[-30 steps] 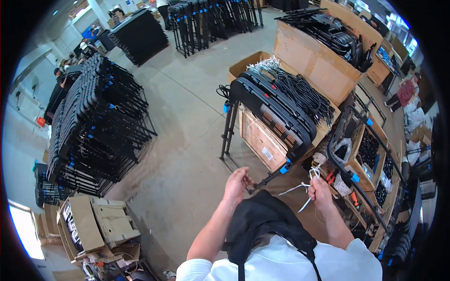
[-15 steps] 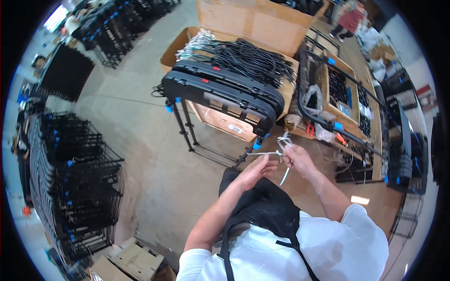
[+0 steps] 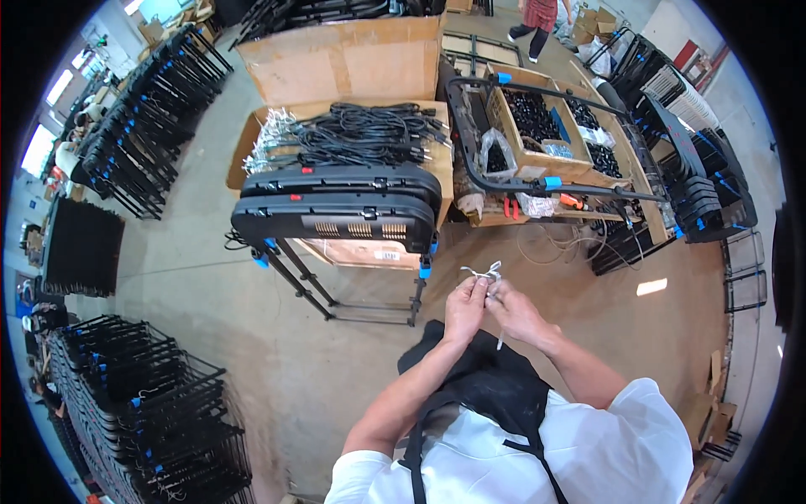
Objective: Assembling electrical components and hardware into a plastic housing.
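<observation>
String (image 3: 492,270), white and bunched, is just right of the middle of the frame, with the fingers of my left hand (image 3: 464,312) and right hand (image 3: 514,316) drawn narrow and pinching it; I judge the step in hand to be working its strands, and the next move to call for a fine grip from both sides. I count two hands, one bunch of string, its strands too tangled to number, two black panels (image 3: 336,217) left of centre, and above them more cables (image 3: 361,134) than I can count.
</observation>
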Action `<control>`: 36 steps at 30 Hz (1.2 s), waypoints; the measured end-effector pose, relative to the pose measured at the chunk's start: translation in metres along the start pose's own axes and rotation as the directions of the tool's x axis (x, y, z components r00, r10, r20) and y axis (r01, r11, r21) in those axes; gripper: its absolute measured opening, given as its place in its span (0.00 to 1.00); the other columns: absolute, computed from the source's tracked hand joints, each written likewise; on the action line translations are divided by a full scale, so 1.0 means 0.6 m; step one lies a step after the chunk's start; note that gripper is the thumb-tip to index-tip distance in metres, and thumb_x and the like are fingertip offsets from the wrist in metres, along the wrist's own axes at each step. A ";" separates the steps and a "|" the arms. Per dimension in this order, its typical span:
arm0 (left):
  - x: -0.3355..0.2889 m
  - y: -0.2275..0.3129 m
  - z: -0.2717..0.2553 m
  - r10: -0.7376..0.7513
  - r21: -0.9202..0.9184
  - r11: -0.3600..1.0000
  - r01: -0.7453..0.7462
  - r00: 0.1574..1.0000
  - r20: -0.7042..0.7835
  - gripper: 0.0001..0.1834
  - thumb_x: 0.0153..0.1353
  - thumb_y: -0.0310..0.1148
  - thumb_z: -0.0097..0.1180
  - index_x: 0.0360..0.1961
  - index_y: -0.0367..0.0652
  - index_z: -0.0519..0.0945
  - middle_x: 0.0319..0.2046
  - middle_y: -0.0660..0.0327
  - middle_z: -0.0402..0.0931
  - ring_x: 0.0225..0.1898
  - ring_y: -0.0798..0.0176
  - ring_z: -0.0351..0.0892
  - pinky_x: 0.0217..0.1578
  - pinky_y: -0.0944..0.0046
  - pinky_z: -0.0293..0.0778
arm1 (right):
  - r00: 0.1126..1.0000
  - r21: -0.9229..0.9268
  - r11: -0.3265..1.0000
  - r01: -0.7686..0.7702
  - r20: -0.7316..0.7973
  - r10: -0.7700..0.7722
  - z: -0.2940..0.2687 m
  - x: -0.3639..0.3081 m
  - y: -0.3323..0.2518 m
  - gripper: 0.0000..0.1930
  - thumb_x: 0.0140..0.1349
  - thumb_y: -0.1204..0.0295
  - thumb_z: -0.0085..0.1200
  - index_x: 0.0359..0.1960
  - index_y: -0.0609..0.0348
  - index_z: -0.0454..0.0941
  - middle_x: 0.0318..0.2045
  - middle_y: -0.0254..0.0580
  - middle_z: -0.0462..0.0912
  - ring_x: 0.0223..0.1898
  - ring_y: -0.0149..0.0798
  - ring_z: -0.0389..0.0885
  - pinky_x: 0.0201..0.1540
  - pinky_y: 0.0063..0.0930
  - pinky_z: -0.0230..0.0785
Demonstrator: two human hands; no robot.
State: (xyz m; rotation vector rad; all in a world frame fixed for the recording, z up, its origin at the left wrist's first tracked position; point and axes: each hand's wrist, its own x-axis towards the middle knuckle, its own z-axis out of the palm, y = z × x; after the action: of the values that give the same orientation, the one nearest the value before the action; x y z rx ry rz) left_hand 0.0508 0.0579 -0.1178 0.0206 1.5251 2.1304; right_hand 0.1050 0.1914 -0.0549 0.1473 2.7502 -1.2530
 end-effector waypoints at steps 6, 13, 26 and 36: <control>0.041 0.126 0.042 0.280 0.036 0.960 -0.279 0.958 -0.059 0.15 0.80 0.36 0.54 0.56 0.38 0.85 0.34 0.68 0.80 0.34 0.75 0.74 0.37 0.71 0.75 | 0.988 0.521 0.843 -0.136 0.014 0.151 -0.089 0.092 -0.068 0.17 0.75 0.73 0.56 0.61 0.66 0.73 0.32 0.34 0.82 0.32 0.26 0.79 0.37 0.25 0.76; 0.155 0.220 0.080 0.224 -0.193 0.953 -0.232 0.973 -0.063 0.20 0.81 0.38 0.52 0.65 0.37 0.79 0.48 0.65 0.83 0.41 0.75 0.78 0.41 0.72 0.76 | 0.981 0.691 0.722 -0.038 0.162 -0.103 -0.189 0.260 -0.056 0.12 0.76 0.66 0.57 0.50 0.63 0.83 0.34 0.36 0.87 0.35 0.28 0.85 0.40 0.24 0.79; 0.371 0.300 0.109 0.012 0.335 0.942 0.010 0.998 -0.065 0.17 0.80 0.36 0.53 0.58 0.35 0.83 0.41 0.63 0.86 0.42 0.72 0.82 0.48 0.70 0.77 | 0.725 0.491 0.822 -0.289 0.673 -0.147 -0.363 0.498 0.089 0.18 0.79 0.58 0.51 0.43 0.63 0.80 0.35 0.41 0.86 0.38 0.35 0.88 0.42 0.29 0.82; 0.423 0.235 0.148 -0.287 0.465 0.852 0.240 0.957 0.032 0.19 0.79 0.38 0.54 0.63 0.39 0.80 0.52 0.58 0.87 0.52 0.67 0.84 0.56 0.66 0.76 | 0.939 0.425 0.838 -0.343 0.158 0.305 -0.535 0.491 0.343 0.13 0.72 0.60 0.62 0.41 0.59 0.87 0.30 0.27 0.81 0.38 0.26 0.78 0.47 0.27 0.73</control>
State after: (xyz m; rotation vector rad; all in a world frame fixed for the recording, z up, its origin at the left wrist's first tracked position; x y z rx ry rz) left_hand -0.1987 0.2079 -0.0306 0.0768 1.8193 1.4982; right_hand -0.1791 0.5806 -0.0418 0.5629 2.1909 -1.7105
